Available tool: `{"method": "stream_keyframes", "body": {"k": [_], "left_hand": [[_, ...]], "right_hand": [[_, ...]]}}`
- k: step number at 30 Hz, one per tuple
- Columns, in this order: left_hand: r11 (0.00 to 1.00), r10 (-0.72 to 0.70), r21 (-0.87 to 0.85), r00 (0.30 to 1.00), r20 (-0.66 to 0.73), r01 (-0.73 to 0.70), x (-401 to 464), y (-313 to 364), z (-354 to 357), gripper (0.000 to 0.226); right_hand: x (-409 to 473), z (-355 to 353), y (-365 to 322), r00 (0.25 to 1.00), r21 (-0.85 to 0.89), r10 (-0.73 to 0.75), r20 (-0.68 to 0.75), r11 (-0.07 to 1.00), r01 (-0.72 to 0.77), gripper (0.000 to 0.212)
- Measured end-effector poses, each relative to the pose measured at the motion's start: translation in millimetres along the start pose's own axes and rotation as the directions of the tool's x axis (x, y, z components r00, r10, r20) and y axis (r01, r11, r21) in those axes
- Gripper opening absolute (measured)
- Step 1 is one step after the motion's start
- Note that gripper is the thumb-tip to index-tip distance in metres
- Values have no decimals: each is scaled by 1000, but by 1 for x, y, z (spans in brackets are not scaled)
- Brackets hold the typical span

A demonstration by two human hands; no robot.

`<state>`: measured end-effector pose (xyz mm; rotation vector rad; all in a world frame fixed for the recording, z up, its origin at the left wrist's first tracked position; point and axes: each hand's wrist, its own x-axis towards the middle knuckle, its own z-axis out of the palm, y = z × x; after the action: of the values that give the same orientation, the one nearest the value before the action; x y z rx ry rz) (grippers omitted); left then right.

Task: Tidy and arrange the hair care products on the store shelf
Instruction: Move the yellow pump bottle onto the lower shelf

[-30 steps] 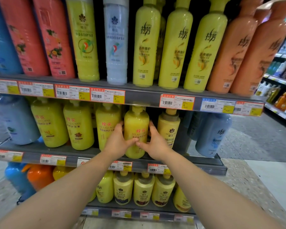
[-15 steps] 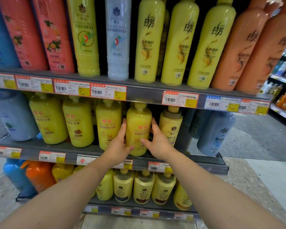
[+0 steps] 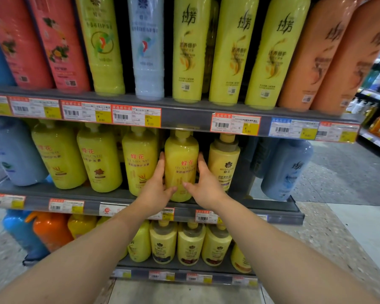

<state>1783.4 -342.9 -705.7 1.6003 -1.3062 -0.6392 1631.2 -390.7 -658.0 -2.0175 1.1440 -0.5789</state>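
Fingers of your left hand [image 3: 154, 185] and right hand [image 3: 206, 184] wrapped the yellow bottle [image 3: 181, 163] from both sides, thumbs across its front, on the middle shelf [image 3: 272, 212]. You did best to square its label forward and keep it upright, clear of the tan-capped bottle [image 3: 224, 163] beside it.

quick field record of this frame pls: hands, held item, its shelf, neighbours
left hand: grips left side of the yellow bottle
right hand: grips its right side
bottle pose: upright, label facing out
shelf: middle shelf, bottle near the front edge
left neighbour: yellow bottle with red lettering
right neighbour: pale herbal bottle
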Motion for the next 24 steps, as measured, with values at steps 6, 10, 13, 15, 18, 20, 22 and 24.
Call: {"method": "stream_keyframes", "body": {"k": [6, 10, 13, 15, 18, 20, 22, 24], "left_hand": [[1000, -24, 6, 999, -24, 24, 1, 4, 2, 107], [999, -25, -34, 1000, 7, 25, 1, 3, 0, 107], [999, -21, -35, 999, 25, 22, 2, 1, -1, 108], [999, -19, -42, 999, 37, 21, 2, 0, -3, 107], [997, -33, -66, 997, 68, 38, 0, 4, -7, 103], [996, -56, -64, 994, 98, 62, -4, 11, -11, 99], [995, -79, -50, 987, 140, 87, -8, 19, -17, 98], [993, -116, 3, 978, 171, 117, -16, 34, -26, 96]], "right_hand": [[2, -1, 3, 1000, 38, -3, 5, 999, 3, 90], [3, -1, 3, 1000, 46, 1, 11, 999, -2, 91], [6, 0, 4, 1000, 48, 3, 12, 999, -4, 92], [7, 2, 4, 1000, 45, 13, 4, 999, -13, 93], [7, 4, 1, 999, 48, 53, 0, 997, -53, 95], [3, 3, -5, 995, 55, 96, 6, 994, -96, 95], [-4, 0, -14, 991, 69, 134, 19, 988, -135, 94], [-12, -7, -26, 986, 72, 164, 37, 983, -166, 92]]}}
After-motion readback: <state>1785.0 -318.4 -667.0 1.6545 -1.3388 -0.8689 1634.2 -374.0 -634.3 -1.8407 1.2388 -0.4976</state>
